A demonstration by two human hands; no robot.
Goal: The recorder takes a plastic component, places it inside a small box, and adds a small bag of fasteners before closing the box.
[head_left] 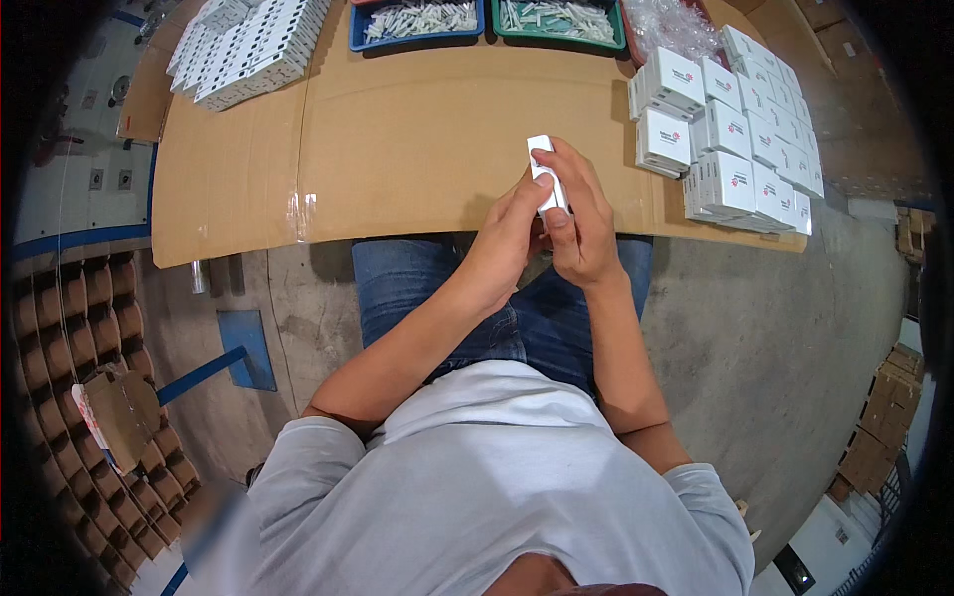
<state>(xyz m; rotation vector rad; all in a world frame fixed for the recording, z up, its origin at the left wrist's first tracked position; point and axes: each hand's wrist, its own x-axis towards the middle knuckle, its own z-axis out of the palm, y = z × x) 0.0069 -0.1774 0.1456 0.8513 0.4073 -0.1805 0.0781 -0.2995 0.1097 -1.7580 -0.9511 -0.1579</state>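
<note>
Both of my hands close round one small white box [540, 146] above the near edge of the cardboard-covered table. My left hand [505, 236] grips it from the left, its thumb pressed on the box's face. From the right, my right hand [588, 223] wraps its fingers round the far end and the side. The box is tilted lengthwise away from me, and much of it is hidden behind my fingers. Whether its flap is up or folded in cannot be made out.
Stacked white boxes [730, 184] stand at the table's right. More rows of white boxes [260, 74] sit at the far left. At the far edge are a blue tray [417, 44] and a green tray [559, 48] of small whitish pieces, beside clear plastic [676, 25]. Cardboard [397, 149] covers the tabletop.
</note>
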